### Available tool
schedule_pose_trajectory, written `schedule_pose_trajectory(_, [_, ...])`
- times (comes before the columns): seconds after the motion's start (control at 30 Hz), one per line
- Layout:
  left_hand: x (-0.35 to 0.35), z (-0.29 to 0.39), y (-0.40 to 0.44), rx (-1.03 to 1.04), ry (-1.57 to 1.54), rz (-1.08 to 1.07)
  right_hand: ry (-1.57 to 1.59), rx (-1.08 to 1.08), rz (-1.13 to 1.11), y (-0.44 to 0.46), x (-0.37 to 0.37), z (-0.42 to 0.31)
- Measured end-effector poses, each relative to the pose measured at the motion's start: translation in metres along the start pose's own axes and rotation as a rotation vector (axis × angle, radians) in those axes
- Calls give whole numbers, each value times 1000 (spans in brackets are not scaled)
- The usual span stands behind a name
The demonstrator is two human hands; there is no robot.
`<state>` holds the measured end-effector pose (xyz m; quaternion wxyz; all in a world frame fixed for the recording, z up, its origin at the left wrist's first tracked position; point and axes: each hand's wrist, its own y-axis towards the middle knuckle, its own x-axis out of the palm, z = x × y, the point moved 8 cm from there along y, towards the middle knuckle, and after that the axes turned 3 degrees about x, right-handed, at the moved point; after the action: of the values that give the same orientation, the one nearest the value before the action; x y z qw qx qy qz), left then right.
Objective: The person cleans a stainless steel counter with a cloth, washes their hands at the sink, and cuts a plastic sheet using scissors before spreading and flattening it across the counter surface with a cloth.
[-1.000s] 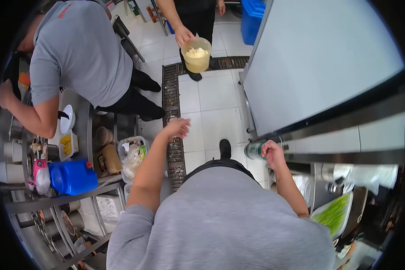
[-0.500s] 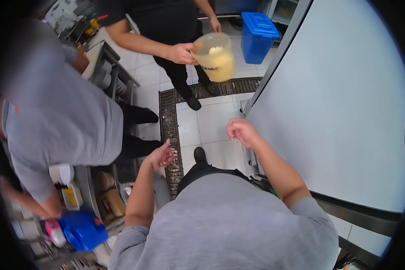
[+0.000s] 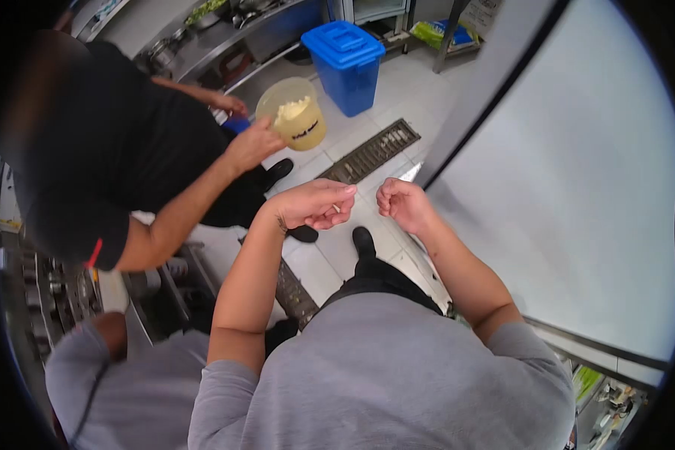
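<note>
My left hand (image 3: 319, 205) hangs in front of me above the tiled floor, its fingers loosely curled and nothing visible in them. Close to its right is my right hand (image 3: 401, 204), curled into a loose fist, with a small gap between the two. What my right fingers might enclose is hidden. Beyond my left hand, a person in black (image 3: 120, 142) holds a translucent tub (image 3: 305, 136) with pale yellow, lumpy contents and dark lettering on its side.
A large white-grey panel (image 3: 577, 172) stands close on my right. Ahead is a blue lidded bin (image 3: 345, 71) beside steel shelving. A floor drain grate (image 3: 375, 152) crosses the tiles. A person in grey (image 3: 146, 390) is at the lower left.
My view has turned and advanced past the person in grey. The person with the tub is now at my left. Both my hands have come closer together, and the blue bin appears nearer.
</note>
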<state>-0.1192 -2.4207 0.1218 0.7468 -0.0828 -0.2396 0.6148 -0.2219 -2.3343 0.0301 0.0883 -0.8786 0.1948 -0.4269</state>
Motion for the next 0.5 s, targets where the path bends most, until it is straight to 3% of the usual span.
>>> schedule_pose_trajectory(0.07, [-37, 36, 22, 59, 0, -28, 80, -77, 23, 63, 8, -32])
schedule_pose_trajectory(0.23, [-158, 109, 56, 212, -89, 236, 245, -61, 268, 244, 20, -97])
schedule_pose_trajectory(0.33, [-246, 129, 53, 208, -148, 303, 61, -92, 291, 356, 40, -139])
schedule_pose_trajectory(0.5, [-401, 145, 32, 124, -225, 252, -178, -102, 131, 468, 50, -186])
